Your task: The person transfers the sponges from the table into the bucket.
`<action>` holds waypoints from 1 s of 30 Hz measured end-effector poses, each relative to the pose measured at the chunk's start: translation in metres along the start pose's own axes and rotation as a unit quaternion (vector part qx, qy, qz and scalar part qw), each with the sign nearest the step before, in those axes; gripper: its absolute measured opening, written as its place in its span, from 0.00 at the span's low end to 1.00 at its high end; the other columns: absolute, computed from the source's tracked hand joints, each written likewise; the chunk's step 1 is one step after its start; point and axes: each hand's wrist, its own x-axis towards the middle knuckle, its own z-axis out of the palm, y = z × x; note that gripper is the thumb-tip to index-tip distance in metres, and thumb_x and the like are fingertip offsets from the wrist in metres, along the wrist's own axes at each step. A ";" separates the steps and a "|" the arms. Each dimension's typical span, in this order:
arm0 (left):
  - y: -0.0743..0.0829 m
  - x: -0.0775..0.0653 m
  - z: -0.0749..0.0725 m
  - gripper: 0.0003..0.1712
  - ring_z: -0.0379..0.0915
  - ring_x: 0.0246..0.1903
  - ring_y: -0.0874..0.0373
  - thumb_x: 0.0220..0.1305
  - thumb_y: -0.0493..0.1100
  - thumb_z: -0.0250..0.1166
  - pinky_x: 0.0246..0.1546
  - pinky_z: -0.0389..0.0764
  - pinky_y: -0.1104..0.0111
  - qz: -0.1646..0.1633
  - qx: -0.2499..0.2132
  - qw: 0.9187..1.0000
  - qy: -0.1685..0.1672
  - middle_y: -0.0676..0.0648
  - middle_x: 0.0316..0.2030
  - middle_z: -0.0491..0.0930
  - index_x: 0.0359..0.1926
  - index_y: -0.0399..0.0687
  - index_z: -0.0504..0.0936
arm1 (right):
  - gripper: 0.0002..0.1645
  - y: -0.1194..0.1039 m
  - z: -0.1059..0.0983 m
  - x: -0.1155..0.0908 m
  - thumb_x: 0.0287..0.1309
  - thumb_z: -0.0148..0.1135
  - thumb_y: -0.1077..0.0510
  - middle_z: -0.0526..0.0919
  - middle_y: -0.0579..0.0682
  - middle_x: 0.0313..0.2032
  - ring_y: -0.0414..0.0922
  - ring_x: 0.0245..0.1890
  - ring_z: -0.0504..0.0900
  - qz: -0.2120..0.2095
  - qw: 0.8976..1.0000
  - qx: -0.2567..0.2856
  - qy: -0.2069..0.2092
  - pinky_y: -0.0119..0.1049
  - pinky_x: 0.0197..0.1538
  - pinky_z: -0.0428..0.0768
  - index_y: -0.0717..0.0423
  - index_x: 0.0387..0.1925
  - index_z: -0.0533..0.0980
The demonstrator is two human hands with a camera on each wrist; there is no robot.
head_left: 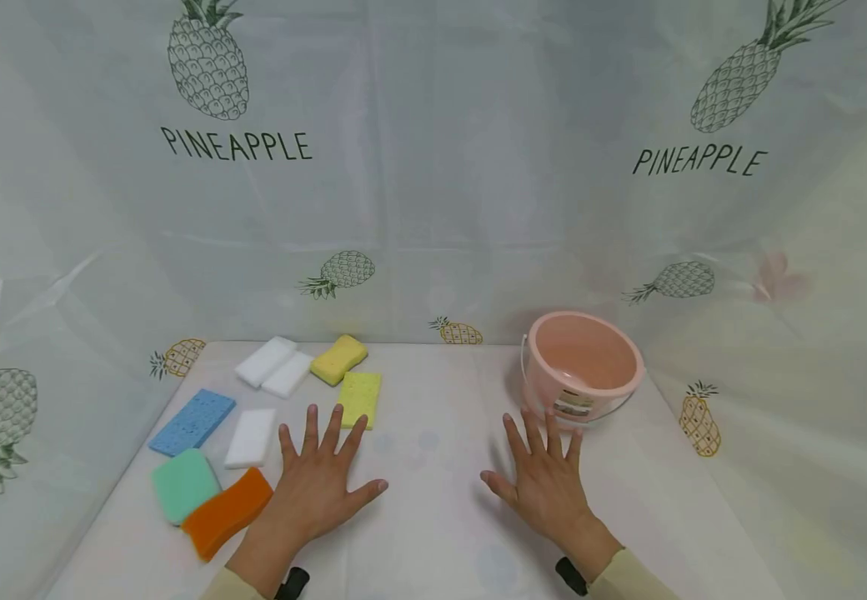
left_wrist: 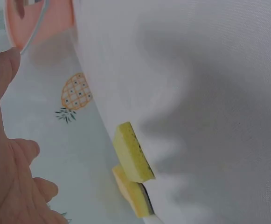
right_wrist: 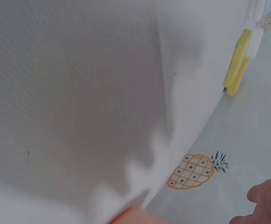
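My left hand [head_left: 318,492] hovers over the table with fingers spread, holding nothing. Just beyond its fingertips lies a flat yellow sponge [head_left: 359,398], and a thicker yellow sponge [head_left: 339,359] is behind that. Left of this hand are an orange wavy sponge [head_left: 228,513], a mint green sponge [head_left: 185,486], a blue sponge [head_left: 192,422] and a white sponge [head_left: 251,438]. Two more white sponges [head_left: 267,361] lie farther back. My right hand [head_left: 548,492], also spread and holding nothing, is in front of a pink bucket [head_left: 583,354] with a wire handle; its fingertips overlap the bucket's base in the head view.
A white cloth covers the table [head_left: 433,517]. Behind and at both sides hangs a pale curtain [head_left: 448,167] printed with pineapples, meeting the table's back edge. Both hands cast shadows on the tabletop.
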 end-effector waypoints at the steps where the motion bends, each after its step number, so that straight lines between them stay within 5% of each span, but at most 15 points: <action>1: 0.000 0.001 0.000 0.58 0.32 0.81 0.25 0.61 0.83 0.56 0.69 0.33 0.21 0.000 -0.001 1.000 0.001 0.34 0.82 0.50 0.83 0.58 0.59 | 0.57 0.000 0.000 0.000 0.63 0.56 0.19 0.59 0.61 0.81 0.70 0.81 0.50 0.002 1.000 0.002 0.000 0.82 0.71 0.48 0.48 0.81 0.63; 9: 0.003 0.004 -0.002 0.56 0.33 0.81 0.25 0.62 0.81 0.58 0.69 0.35 0.21 0.004 -0.008 1.000 0.004 0.34 0.82 0.52 0.82 0.58 0.62 | 0.56 0.001 -0.001 -0.002 0.64 0.53 0.19 0.57 0.61 0.81 0.68 0.82 0.49 0.005 1.000 -0.001 -0.001 0.81 0.72 0.47 0.47 0.81 0.62; 16: 0.015 0.013 -0.005 0.50 0.40 0.81 0.27 0.69 0.76 0.57 0.70 0.43 0.22 0.041 -0.029 0.997 0.050 0.34 0.81 0.56 0.82 0.56 0.62 | 0.52 0.009 -0.011 0.000 0.68 0.58 0.26 0.62 0.63 0.79 0.65 0.81 0.55 0.009 0.999 0.005 0.033 0.77 0.73 0.53 0.54 0.79 0.64; 23: 0.050 0.035 -0.007 0.44 0.46 0.81 0.29 0.74 0.69 0.58 0.74 0.52 0.30 0.102 -0.052 0.991 0.074 0.34 0.79 0.59 0.81 0.53 0.64 | 0.48 0.042 -0.032 0.008 0.66 0.68 0.41 0.65 0.68 0.76 0.67 0.78 0.60 0.010 0.992 0.032 0.120 0.76 0.72 0.58 0.65 0.75 0.65; 30: 0.095 0.056 -0.011 0.41 0.46 0.82 0.34 0.78 0.64 0.56 0.79 0.53 0.41 0.159 -0.100 0.981 0.052 0.34 0.80 0.58 0.81 0.49 0.62 | 0.43 0.092 -0.055 0.033 0.69 0.67 0.46 0.67 0.71 0.72 0.72 0.72 0.65 0.056 0.983 0.051 0.168 0.79 0.68 0.59 0.67 0.73 0.63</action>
